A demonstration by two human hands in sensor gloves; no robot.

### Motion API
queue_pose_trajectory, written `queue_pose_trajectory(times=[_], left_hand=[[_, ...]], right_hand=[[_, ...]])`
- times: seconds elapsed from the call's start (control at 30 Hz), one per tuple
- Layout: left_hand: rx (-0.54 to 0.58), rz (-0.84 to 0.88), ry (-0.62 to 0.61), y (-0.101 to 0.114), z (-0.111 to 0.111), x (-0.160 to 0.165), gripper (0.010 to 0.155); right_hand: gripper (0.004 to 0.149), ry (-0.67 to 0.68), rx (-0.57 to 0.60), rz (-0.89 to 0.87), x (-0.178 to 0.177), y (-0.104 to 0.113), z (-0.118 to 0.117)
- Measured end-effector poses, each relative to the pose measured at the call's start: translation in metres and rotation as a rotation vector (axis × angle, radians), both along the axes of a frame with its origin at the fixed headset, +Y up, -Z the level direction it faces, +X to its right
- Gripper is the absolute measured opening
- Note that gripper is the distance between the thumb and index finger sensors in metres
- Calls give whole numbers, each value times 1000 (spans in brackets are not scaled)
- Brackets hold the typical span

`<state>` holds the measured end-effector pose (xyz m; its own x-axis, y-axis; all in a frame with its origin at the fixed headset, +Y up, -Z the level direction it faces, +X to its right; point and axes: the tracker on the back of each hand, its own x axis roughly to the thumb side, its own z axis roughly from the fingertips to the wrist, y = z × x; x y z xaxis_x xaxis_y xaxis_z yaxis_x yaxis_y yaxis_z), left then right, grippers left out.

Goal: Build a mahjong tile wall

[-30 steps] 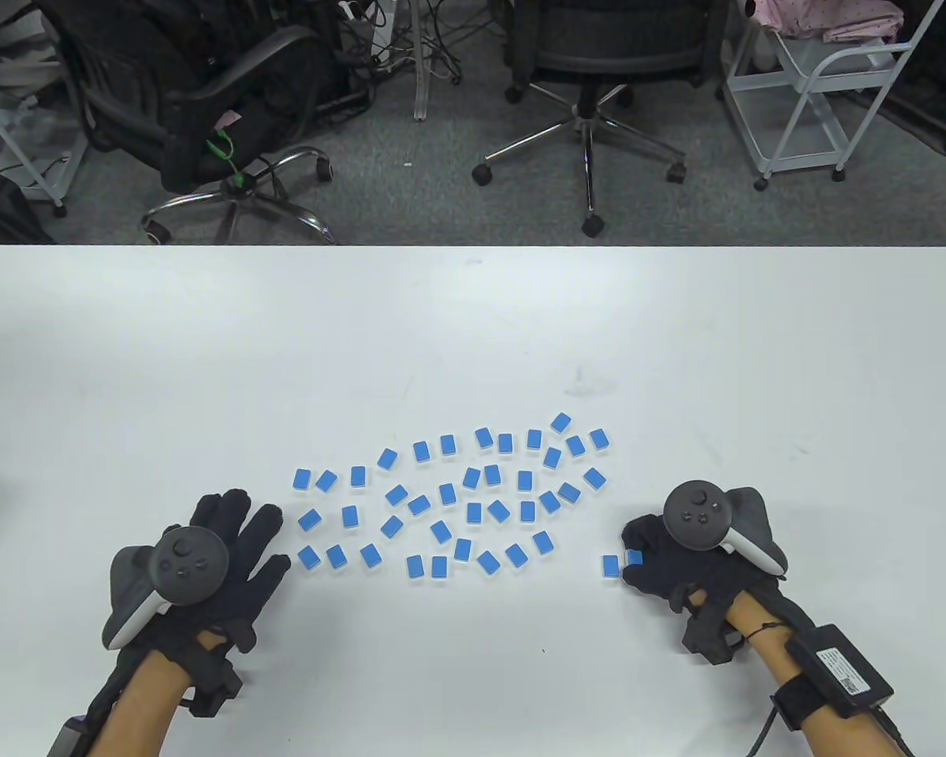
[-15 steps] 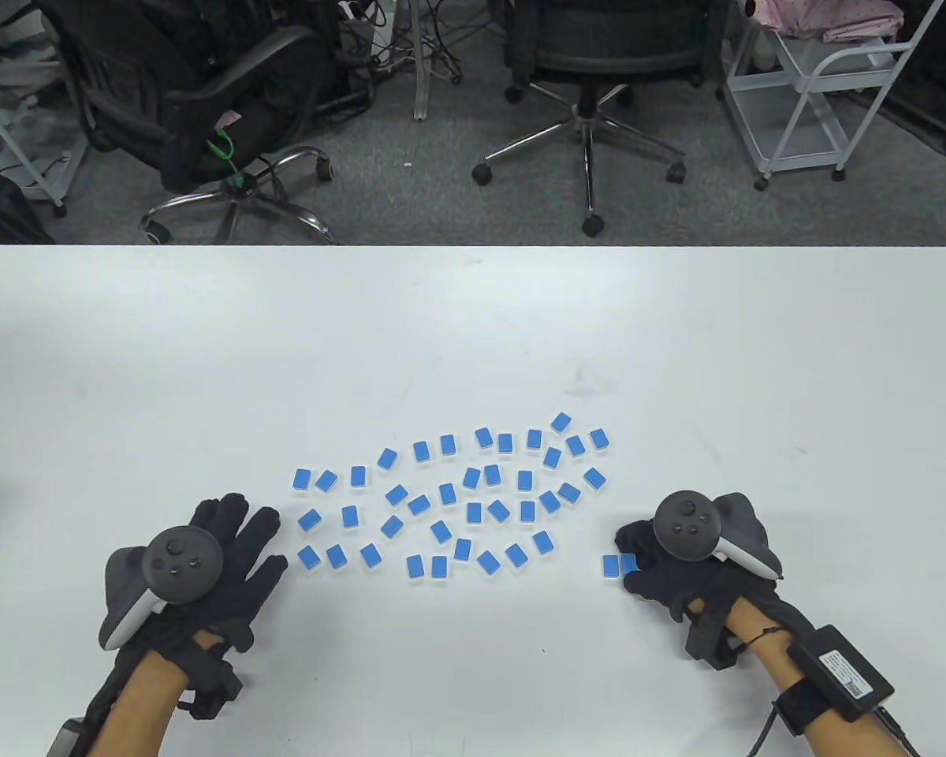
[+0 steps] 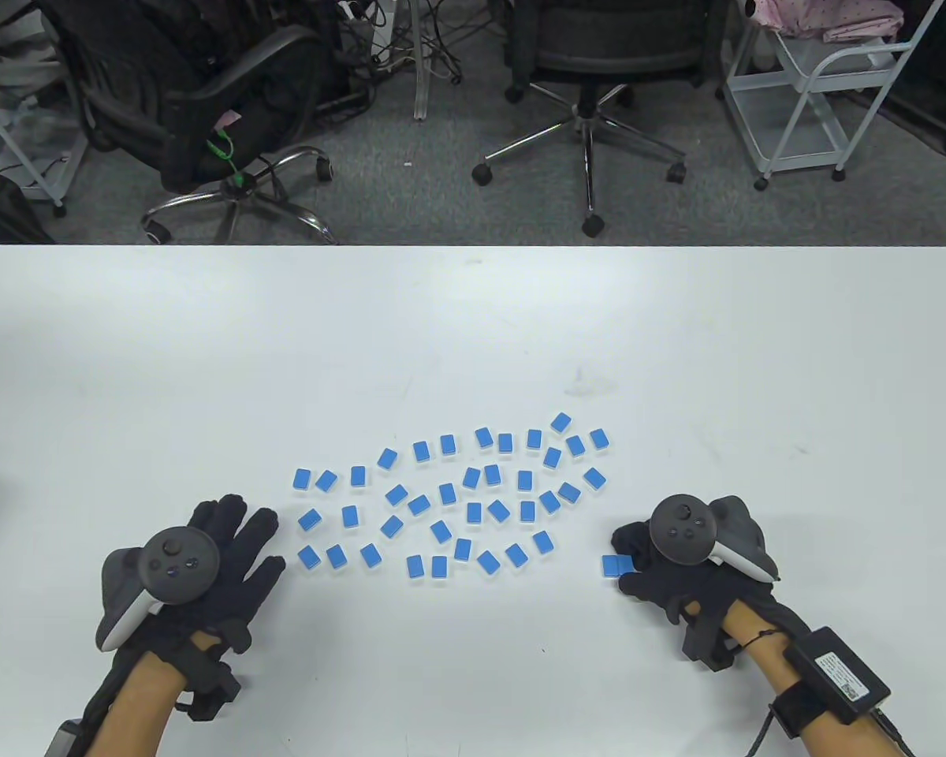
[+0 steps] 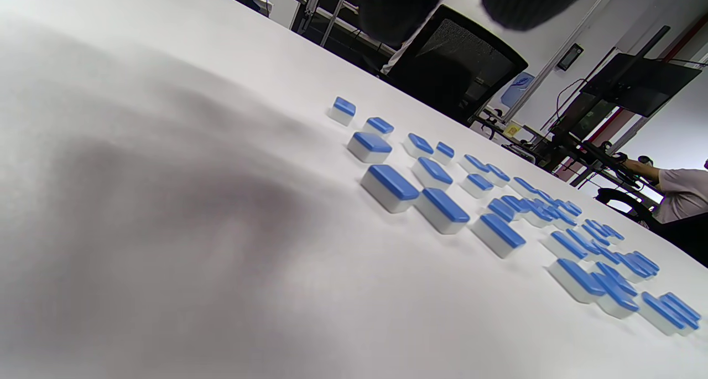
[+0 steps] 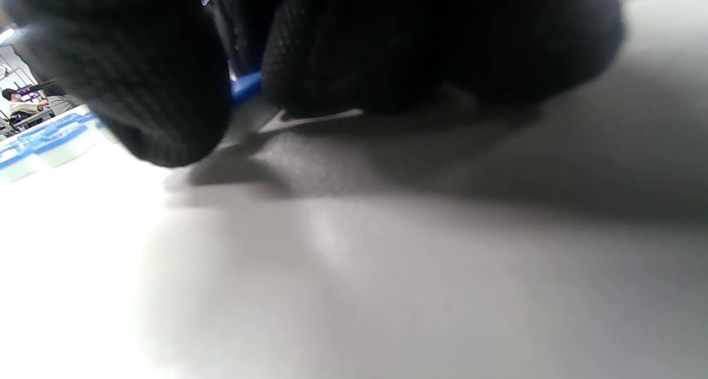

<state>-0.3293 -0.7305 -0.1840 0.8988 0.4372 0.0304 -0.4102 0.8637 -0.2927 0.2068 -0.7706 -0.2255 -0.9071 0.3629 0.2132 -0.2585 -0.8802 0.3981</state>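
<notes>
Two hands, left hand (image 3: pixel 229 552) flat, right hand (image 3: pixel 662 564) pinching tile (image 3: pixel 616 564)

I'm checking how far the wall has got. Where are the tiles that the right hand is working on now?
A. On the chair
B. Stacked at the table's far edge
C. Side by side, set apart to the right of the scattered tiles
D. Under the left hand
C: the right hand grips the pair of blue tiles, which lie side by side, clear of the scattered tiles.

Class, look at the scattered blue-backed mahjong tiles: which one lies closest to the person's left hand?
The blue-backed white mahjong tile at the cluster's near-left corner. It lies just beyond the left hand, past its straight fingertips, untouched.
</notes>
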Motion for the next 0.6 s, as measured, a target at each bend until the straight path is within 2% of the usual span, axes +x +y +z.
queue_pose_trajectory(times=[0.1, 0.17, 0.27, 0.37, 0.57, 0.6], left_hand=[[5, 0, -1, 1, 0, 0, 69], [10, 4, 1, 1, 0, -1, 69], [14, 8, 2, 2, 0, -1, 69], [25, 15, 2, 3, 0, -1, 69], [30, 17, -12, 2, -1, 0, 69], [29, 17, -14, 2, -1, 0, 69]], right_hand=[[69, -25, -107, -67, 10, 0, -6], [67, -126, -173, -220, 25, -3, -11], [62, -274, -164, -318, 48, -4, -18], [58, -388, -84, -243, 57, -2, -25], [62, -308, -16, -27, 27, 9, -50], [62, -283, 36, 44, 13, 14, -56]])
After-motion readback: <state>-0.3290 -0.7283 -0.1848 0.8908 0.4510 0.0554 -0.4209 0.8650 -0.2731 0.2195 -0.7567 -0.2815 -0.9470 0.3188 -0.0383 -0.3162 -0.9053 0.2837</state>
